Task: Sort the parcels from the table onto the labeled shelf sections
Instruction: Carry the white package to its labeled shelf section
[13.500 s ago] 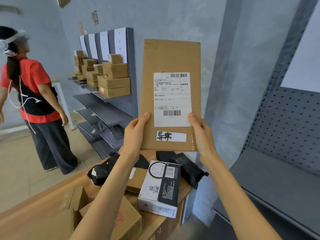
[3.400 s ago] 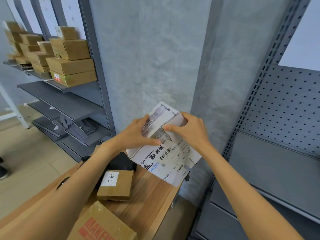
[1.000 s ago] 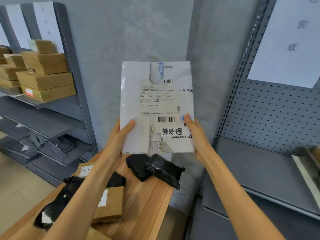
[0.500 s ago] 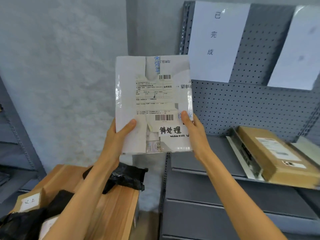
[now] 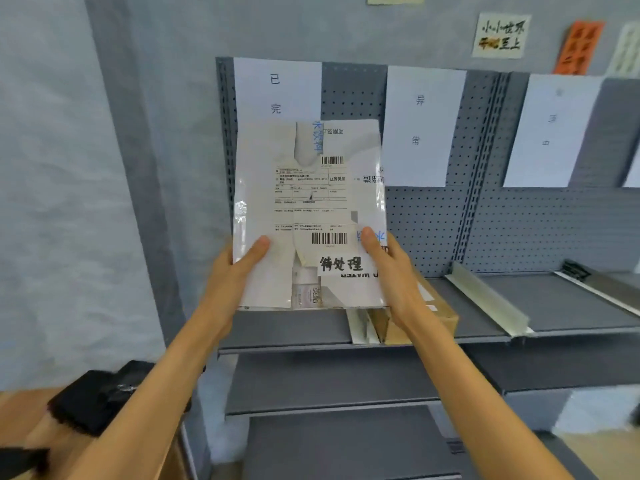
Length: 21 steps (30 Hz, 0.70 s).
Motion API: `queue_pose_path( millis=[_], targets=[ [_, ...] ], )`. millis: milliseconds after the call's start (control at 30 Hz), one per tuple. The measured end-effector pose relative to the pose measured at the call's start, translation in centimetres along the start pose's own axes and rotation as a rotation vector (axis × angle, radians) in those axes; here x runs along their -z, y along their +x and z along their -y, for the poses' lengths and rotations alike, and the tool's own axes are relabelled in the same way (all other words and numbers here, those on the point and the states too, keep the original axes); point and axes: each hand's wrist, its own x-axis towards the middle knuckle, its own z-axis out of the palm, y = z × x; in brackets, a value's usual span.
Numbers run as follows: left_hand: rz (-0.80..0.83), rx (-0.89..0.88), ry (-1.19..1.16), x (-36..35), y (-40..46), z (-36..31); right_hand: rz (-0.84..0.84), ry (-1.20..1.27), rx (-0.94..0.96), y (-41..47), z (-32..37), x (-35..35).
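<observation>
I hold a flat white plastic parcel (image 5: 308, 209) upright in front of the grey shelf unit (image 5: 554, 303). It carries a shipping label with barcodes and a handwritten white sticker near its bottom. My left hand (image 5: 235, 271) grips its lower left edge, thumb on the front. My right hand (image 5: 388, 268) grips its lower right edge the same way. White paper section labels (image 5: 420, 123) hang on the pegboard back. A brown cardboard parcel (image 5: 440, 306) lies on the top shelf, partly hidden behind my right hand.
White dividers (image 5: 488, 299) split the top shelf into sections. Lower grey shelves (image 5: 329, 379) run below. The wooden table (image 5: 20, 410) sits at the lower left with black bagged parcels (image 5: 93, 396) on it. Small posters (image 5: 500, 36) hang on the wall above.
The view has swung right toward the labeled shelf. The white parcel stays in both hands, now in front of the leftmost section; more labels and sections show.
</observation>
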Motion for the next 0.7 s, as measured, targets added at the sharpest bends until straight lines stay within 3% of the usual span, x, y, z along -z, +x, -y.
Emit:
queue_pose_path(
  millis=[300, 700],
  targets=[
    [0.146, 0.008, -0.051, -16.4, -3.3, 0.3, -0.168, -0.056, 0.056, -5.0, 4.4, 16.4],
    [0.375, 0.058, -0.1, -32.2, -5.3, 2.2, -0.422, -0.103, 0.055, -9.7, 6.4, 31.0]
  ],
)
